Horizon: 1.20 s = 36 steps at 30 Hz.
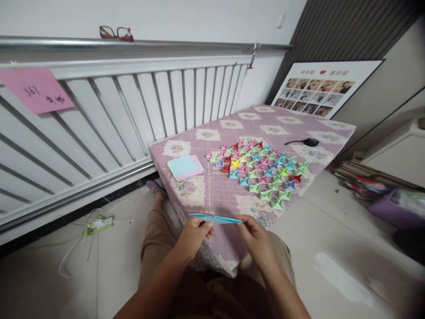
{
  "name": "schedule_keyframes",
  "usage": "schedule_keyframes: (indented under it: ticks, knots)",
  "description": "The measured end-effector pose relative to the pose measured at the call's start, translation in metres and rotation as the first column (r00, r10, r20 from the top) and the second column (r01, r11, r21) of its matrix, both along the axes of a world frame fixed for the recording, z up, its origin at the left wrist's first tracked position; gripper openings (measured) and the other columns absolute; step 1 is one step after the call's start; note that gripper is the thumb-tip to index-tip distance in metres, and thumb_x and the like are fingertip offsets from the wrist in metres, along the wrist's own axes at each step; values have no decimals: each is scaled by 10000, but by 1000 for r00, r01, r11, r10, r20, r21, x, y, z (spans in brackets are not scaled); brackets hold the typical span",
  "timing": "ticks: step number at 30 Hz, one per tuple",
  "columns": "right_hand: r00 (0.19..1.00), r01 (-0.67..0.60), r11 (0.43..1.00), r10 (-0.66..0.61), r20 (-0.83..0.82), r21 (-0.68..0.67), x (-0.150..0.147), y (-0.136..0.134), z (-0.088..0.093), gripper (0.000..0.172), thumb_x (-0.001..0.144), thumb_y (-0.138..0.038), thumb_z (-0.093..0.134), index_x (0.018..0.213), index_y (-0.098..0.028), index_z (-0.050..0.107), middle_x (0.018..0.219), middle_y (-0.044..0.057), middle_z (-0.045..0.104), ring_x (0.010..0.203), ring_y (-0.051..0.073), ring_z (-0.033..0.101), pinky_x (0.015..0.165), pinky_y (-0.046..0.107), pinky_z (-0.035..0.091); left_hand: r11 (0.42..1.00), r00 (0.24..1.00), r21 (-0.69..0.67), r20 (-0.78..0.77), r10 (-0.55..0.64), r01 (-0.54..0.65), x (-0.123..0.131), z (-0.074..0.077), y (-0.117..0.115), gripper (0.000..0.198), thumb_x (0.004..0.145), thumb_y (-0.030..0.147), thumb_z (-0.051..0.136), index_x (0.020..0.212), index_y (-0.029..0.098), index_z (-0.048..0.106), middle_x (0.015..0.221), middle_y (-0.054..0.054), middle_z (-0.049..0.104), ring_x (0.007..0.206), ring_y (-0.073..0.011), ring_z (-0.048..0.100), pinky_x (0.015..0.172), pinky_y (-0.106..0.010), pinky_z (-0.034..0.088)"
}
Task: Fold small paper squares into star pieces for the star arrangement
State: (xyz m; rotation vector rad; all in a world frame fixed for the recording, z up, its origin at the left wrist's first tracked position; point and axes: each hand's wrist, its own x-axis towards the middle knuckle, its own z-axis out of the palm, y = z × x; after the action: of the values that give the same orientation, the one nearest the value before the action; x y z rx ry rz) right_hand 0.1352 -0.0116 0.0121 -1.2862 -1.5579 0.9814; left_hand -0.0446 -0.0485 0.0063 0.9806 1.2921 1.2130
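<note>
A folded light-blue paper [215,218] is held flat, edge-on, between both hands just above the near corner of the table. My left hand [194,235] pinches its left part. My right hand [255,235] pinches its right end. On the pink patterned tablecloth [219,190] lie several small folded paper stars in many colours [260,170], set out in rows. A short stack of square coloured papers [185,166], blue on top and pink beneath, lies to their left.
A white radiator [109,119] with a pink note [36,91] runs along the wall at left; red glasses [116,33] rest on its top. A black object [310,142] lies at the table's far side. A photo board [318,91] leans behind. Books and a purple bin [388,195] sit on the floor at right.
</note>
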Motion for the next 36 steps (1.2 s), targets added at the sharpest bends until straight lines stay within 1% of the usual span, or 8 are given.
schedule_keyframes:
  ticks: [1, 3, 5, 8, 14, 25, 31, 36]
  knots:
    - [998, 31, 999, -32, -52, -17, 3, 1, 8, 247, 782, -443, 579, 863, -217, 640, 834, 41, 669, 793, 196, 601, 746, 310, 479, 1000, 1000, -2, -18, -9, 9, -2, 3, -1, 189, 757, 292, 550, 671, 139, 621, 608, -17, 613, 568, -126, 538, 597, -252, 429]
    - [993, 15, 999, -21, -117, -47, 6, 0, 26, 257, 787, -449, 596, 899, -221, 636, 847, 33, 657, 807, 184, 596, 761, 301, 473, 999, 999, 8, -27, -32, 32, -5, 7, -2, 185, 772, 277, 542, 779, 133, 659, 646, -24, 640, 610, -138, 572, 625, -258, 449]
    - [992, -56, 997, 49, -115, -55, 5, -3, 43, 253, 793, -445, 598, 901, -220, 636, 845, 29, 646, 802, 174, 588, 744, 288, 469, 998, 998, 25, -16, -57, 57, -6, 10, -4, 213, 786, 269, 544, 896, 135, 668, 690, -28, 660, 669, -152, 603, 660, -267, 468]
    - [984, -175, 982, 172, -49, -72, -2, -10, 57, 248, 784, -430, 609, 904, -215, 635, 867, 33, 636, 794, 169, 580, 716, 282, 465, 996, 996, 25, 0, -85, 85, -7, 13, -5, 210, 804, 257, 544, 933, 140, 662, 752, -44, 685, 747, -172, 635, 716, -287, 486]
    - [960, -270, 957, 276, 52, -104, -9, -15, 59, 195, 790, -383, 591, 894, -221, 621, 868, 22, 615, 776, 158, 575, 675, 268, 450, 993, 995, 55, -1, -103, 103, -11, 10, -4, 179, 822, 207, 523, 933, 162, 656, 793, -42, 693, 792, -171, 636, 765, -301, 488]
    - [954, -287, 948, 296, 53, -139, -13, -18, 65, 184, 745, -349, 622, 862, -207, 619, 825, 10, 601, 718, 137, 549, 625, 240, 438, 981, 988, 130, -74, -136, 145, -19, 4, -2, 183, 785, 153, 543, 911, 182, 672, 763, -12, 649, 748, -144, 586, 767, -271, 455]
    - [944, -303, 944, 316, 97, -129, -13, -20, 71, 179, 785, -364, 565, 835, -202, 620, 757, 3, 600, 673, 133, 543, 589, 231, 430, 974, 984, 158, -95, -151, 164, -20, 14, -5, 180, 756, 119, 539, 875, 180, 660, 909, -26, 666, 799, -143, 585, 777, -257, 445]
    - [917, -272, 962, 267, 296, -27, -13, -25, 87, 113, 809, -286, 531, 780, -228, 624, 695, -16, 616, 642, 130, 554, 592, 223, 426, 970, 976, 138, -112, -186, 201, -19, 20, -7, 118, 770, 143, 532, 824, 176, 632, 833, -16, 657, 770, -140, 575, 800, -268, 439]
